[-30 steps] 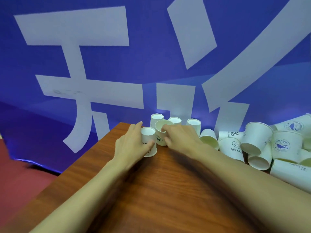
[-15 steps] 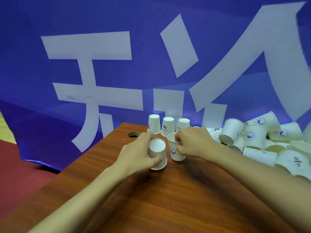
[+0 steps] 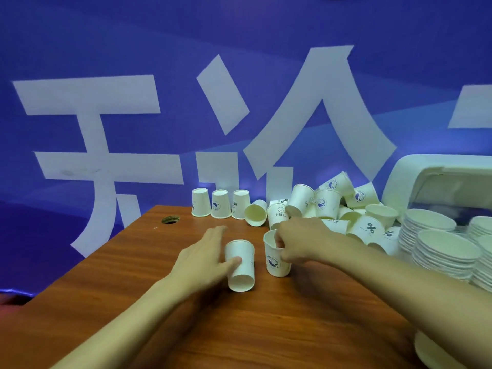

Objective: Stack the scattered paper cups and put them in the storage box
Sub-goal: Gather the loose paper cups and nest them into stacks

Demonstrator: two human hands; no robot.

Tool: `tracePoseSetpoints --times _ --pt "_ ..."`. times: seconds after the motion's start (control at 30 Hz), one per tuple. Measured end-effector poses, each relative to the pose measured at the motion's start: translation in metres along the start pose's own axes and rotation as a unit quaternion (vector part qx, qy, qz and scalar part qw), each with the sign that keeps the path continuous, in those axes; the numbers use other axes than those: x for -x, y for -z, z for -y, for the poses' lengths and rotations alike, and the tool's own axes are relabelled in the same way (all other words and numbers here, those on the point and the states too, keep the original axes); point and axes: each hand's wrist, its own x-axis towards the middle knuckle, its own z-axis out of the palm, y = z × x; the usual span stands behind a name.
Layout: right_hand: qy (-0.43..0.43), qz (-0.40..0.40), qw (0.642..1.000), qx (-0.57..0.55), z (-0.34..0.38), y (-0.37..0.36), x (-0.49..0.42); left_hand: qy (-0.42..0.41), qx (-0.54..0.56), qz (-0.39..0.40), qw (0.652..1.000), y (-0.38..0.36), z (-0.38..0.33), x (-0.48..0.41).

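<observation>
Left hand: A person's left hand (image 3: 205,259) grips a plain white cup (image 3: 239,265), thumb on its near side, fingers blurred behind it.
Right hand: The right hand (image 3: 300,243) pinches the rim of an upright whale-logo cup (image 3: 275,262), which stands just beside the plain one without touching it.
Row: Three upturned cups (image 3: 221,207) stand side by side at the worktop's far edge. A fourth, the tipped cup (image 3: 255,215), lies next to them with its mouth toward the camera.
Heap: More than a dozen loose cups (image 3: 332,206) are tumbled together behind the right hand; the exact count is unclear.
Writing: One cup reads "HELL" under a smiley, two show "%", and several carry the blue whale mark.
Bowls: Stacks of paper bowls (image 3: 447,251) crowd the right side.
Container: A white plastic container (image 3: 426,177), cut off by the frame, rises behind the bowls.
Worktop: The wooden worktop (image 3: 133,288) shows bare grain left of the hands and toward the camera. A round cable hole (image 3: 170,219) sits near its left edge.
Backdrop: A blue banner (image 3: 80,49) bears the large white characters "无论".
</observation>
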Motion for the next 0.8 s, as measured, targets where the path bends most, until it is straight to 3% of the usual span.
tracePoseSetpoints --times 0.07,0.17,0.47,0.63,0.8 --pt "0.004 0.005 1.0 0.0 -0.004 0.003 0.006 0.013 0.027 0.061 0.998 -0.005 -0.003 -0.011" --pt "0.012 -0.004 1.0 -0.004 -0.005 0.005 0.015 -0.004 0.102 0.076 0.992 -0.008 -0.014 -0.018" --pt "-0.005 -0.106 0.994 0.016 -0.027 0.009 0.052 -0.086 0.16 -0.031 0.983 0.005 -0.067 -0.022" --pt "-0.07 -0.172 0.982 -0.033 -0.058 0.03 0.089 -0.143 0.24 -0.072 0.957 0.016 -0.114 -0.021" --pt "-0.126 -0.291 0.945 -0.083 -0.087 0.057 0.144 -0.223 0.321 -0.112 0.914 0.028 -0.163 -0.011"
